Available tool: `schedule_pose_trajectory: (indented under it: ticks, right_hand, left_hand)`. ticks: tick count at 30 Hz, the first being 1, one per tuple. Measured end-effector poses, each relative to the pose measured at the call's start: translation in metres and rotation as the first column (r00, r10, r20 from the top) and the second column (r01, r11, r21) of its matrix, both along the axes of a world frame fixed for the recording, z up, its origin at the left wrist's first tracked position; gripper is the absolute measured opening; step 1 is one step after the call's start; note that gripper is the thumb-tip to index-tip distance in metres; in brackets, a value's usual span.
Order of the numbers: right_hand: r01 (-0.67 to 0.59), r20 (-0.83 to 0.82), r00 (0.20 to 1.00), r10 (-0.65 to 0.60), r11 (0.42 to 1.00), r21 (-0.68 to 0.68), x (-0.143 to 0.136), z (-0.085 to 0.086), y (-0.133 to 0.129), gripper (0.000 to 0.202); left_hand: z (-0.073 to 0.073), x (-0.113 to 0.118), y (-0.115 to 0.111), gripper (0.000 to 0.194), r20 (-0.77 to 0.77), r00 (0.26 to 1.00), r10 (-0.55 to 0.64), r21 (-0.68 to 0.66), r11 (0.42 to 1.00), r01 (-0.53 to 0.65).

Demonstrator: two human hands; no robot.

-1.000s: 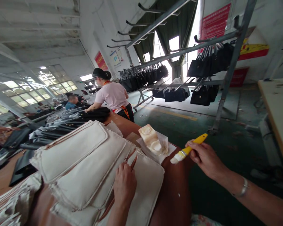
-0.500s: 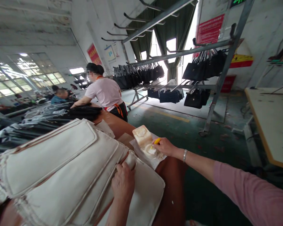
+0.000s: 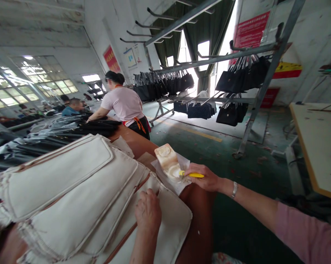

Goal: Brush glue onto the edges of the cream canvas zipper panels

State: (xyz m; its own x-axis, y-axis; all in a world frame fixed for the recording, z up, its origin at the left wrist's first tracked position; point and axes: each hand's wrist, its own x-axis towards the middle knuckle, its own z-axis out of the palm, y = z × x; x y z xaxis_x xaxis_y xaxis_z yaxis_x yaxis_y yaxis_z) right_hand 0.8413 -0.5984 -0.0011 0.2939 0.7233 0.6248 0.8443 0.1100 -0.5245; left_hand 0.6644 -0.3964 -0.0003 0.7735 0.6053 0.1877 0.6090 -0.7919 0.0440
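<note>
Right hand: centre right of the frame, closed around a yellow-handled brush, handle near level, pointing back under the palm. Bristle end at the white paste on the lower part of a beige, stained, oblong holder. Holder location: just right of centre, on a pale paper sheet, near the edge of a brown-covered table.

Left hand: lower centre, back uppermost, fingers curled over a cream, round-cornered panel beside its brown strip; whether the fingertips pinch anything cannot be told. Further cream padded pieces, overlapping, frayed at their left ends, lower left.

Also present: black bags in a pile, upper left of the cream pieces; a person in a pale pink top, upper centre; a grey metal rack with dark bags, upper right.

Handling notes, by judgement: a modest load on the bristle tips is best, surplus pressed off against the holder. Brush best kept low, over the paper, so that drips miss the cream surfaces. Light, steady left-hand pressure should suit the soft panel, avoiding creases.
</note>
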Motion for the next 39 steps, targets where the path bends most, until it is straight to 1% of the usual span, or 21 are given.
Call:
schedule_pose_trajectory:
  ticks: [2, 4, 6, 7, 8, 10, 12, 13, 15, 18, 19, 21, 22, 24, 26, 28, 30, 32, 34, 36, 39]
  right_hand:
    - [0.037, -0.049, 0.998, -0.036, 0.999, 0.020, 0.000, -0.005, 0.002, 0.017]
    - [0.092, -0.134, 0.987, -0.085, 0.995, 0.048, -0.001, -0.009, 0.002, 0.017]
    - [0.166, -0.299, 0.945, -0.131, 0.981, 0.095, -0.006, -0.008, -0.001, 0.020]
    - [0.200, -0.401, 0.906, -0.136, 0.972, 0.122, -0.010, -0.005, -0.003, 0.023]
    - [0.223, -0.503, 0.856, -0.118, 0.963, 0.152, -0.014, 0.000, -0.005, 0.025]
    - [0.244, -0.662, 0.749, -0.038, 0.944, 0.222, -0.026, 0.012, -0.007, 0.029]
    - [0.249, -0.740, 0.672, 0.038, 0.929, 0.273, -0.040, 0.026, -0.006, 0.029]
    - [0.242, -0.749, 0.660, 0.054, 0.929, 0.281, -0.047, 0.031, -0.004, 0.029]
    - [0.206, -0.723, 0.690, 0.048, 0.943, 0.260, -0.059, 0.037, 0.003, 0.028]
    - [0.151, -0.619, 0.785, -0.006, 0.971, 0.183, -0.069, 0.036, 0.015, 0.031]
    - [0.159, -0.594, 0.804, -0.028, 0.973, 0.169, -0.069, 0.034, 0.019, 0.032]
    - [0.217, -0.573, 0.816, -0.076, 0.959, 0.182, -0.066, 0.032, 0.023, 0.033]
    - [0.253, -0.574, 0.813, -0.093, 0.945, 0.206, -0.064, 0.031, 0.023, 0.031]
    - [0.299, -0.581, 0.808, -0.104, 0.921, 0.252, -0.062, 0.032, 0.020, 0.029]
    - [0.272, -0.569, 0.818, -0.089, 0.930, 0.246, -0.063, 0.034, 0.015, 0.026]
    - [0.222, -0.533, 0.842, -0.085, 0.955, 0.197, -0.065, 0.037, 0.009, 0.026]
    - [0.234, -0.483, 0.867, -0.124, 0.957, 0.174, -0.063, 0.040, 0.005, 0.026]
    - [0.307, -0.469, 0.864, -0.184, 0.930, 0.202, -0.058, 0.043, 0.003, 0.026]
    - [0.340, -0.511, 0.839, -0.188, 0.914, 0.221, -0.053, 0.047, 0.003, 0.027]
    - [0.281, -0.577, 0.807, -0.125, 0.941, 0.190, -0.050, 0.049, 0.004, 0.029]
    - [0.075, -0.644, 0.765, 0.000, 0.993, 0.089, -0.055, 0.053, 0.002, 0.028]
  left_hand:
    - [-0.001, -0.001, 0.001, 0.022, 0.022, 1.000, -0.005, -0.092, 0.996, 0.007]
    - [-0.002, -0.004, 0.006, 0.021, 0.054, 0.998, -0.039, -0.215, 0.975, 0.050]
    - [-0.001, -0.009, 0.011, 0.020, 0.111, 0.990, -0.089, -0.336, 0.934, 0.122]
    - [0.000, -0.012, 0.012, 0.021, 0.146, 0.983, -0.111, -0.387, 0.908, 0.160]
    - [0.001, -0.016, 0.013, 0.023, 0.181, 0.975, -0.128, -0.431, 0.881, 0.196]
    - [0.003, -0.023, 0.010, 0.027, 0.239, 0.959, -0.149, -0.501, 0.828, 0.254]
    - [0.005, -0.029, 0.004, 0.031, 0.279, 0.946, -0.164, -0.548, 0.782, 0.297]
    - [0.006, -0.031, 0.000, 0.033, 0.303, 0.938, -0.166, -0.570, 0.758, 0.318]
    - [0.008, -0.035, -0.007, 0.036, 0.365, 0.918, -0.156, -0.612, 0.703, 0.362]
    - [0.008, -0.040, -0.014, 0.035, 0.464, 0.877, -0.129, -0.652, 0.621, 0.436]
    - [0.008, -0.041, -0.015, 0.035, 0.486, 0.864, -0.131, -0.653, 0.603, 0.459]
    - [0.008, -0.045, -0.018, 0.034, 0.518, 0.843, -0.143, -0.644, 0.584, 0.495]
    - [0.008, -0.046, -0.020, 0.033, 0.527, 0.836, -0.151, -0.635, 0.583, 0.506]
    - [0.008, -0.049, -0.023, 0.033, 0.533, 0.829, -0.172, -0.608, 0.603, 0.516]
    - [0.008, -0.051, -0.028, 0.032, 0.534, 0.823, -0.194, -0.567, 0.640, 0.518]
    - [0.008, -0.053, -0.033, 0.031, 0.548, 0.810, -0.210, -0.514, 0.679, 0.524]
    - [0.007, -0.057, -0.038, 0.027, 0.578, 0.780, -0.240, -0.445, 0.708, 0.548]
    - [0.005, -0.061, -0.043, 0.023, 0.597, 0.739, -0.313, -0.347, 0.730, 0.589]
    - [0.003, -0.066, -0.047, 0.019, 0.595, 0.691, -0.410, -0.221, 0.743, 0.632]
    - [0.000, -0.070, -0.049, 0.018, 0.580, 0.649, -0.492, -0.105, 0.745, 0.659]
    - [-0.002, -0.073, -0.051, 0.017, 0.555, 0.628, -0.546, -0.018, 0.747, 0.665]
